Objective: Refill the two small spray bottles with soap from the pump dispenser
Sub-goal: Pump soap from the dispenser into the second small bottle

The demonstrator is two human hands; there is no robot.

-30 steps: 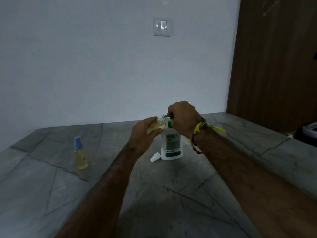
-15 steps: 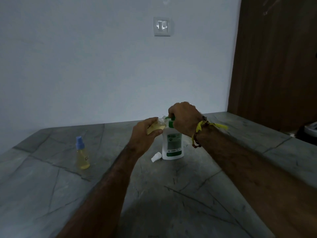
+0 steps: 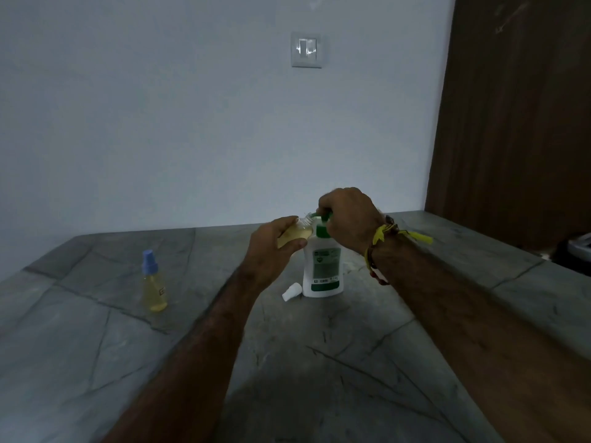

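A white pump dispenser (image 3: 323, 266) with a green label and green pump head stands on the grey stone counter (image 3: 319, 362). My right hand (image 3: 347, 217) is curled over the pump head. My left hand (image 3: 271, 247) holds an uncapped small bottle (image 3: 295, 233) of yellow liquid, tilted, with its open neck at the pump's nozzle. A white cap (image 3: 291, 291) lies on the counter beside the dispenser's base. A second small spray bottle (image 3: 153, 282), yellow with a blue sprayer, stands upright to the left.
A white wall with a light switch (image 3: 306, 49) rises behind the counter. A brown wooden panel (image 3: 518, 123) stands at the right. A dark object (image 3: 575, 251) sits at the far right edge.
Both hands stay at the dispenser, with the small bottle held at the nozzle. The view has shifted slightly; nothing else has visibly moved.
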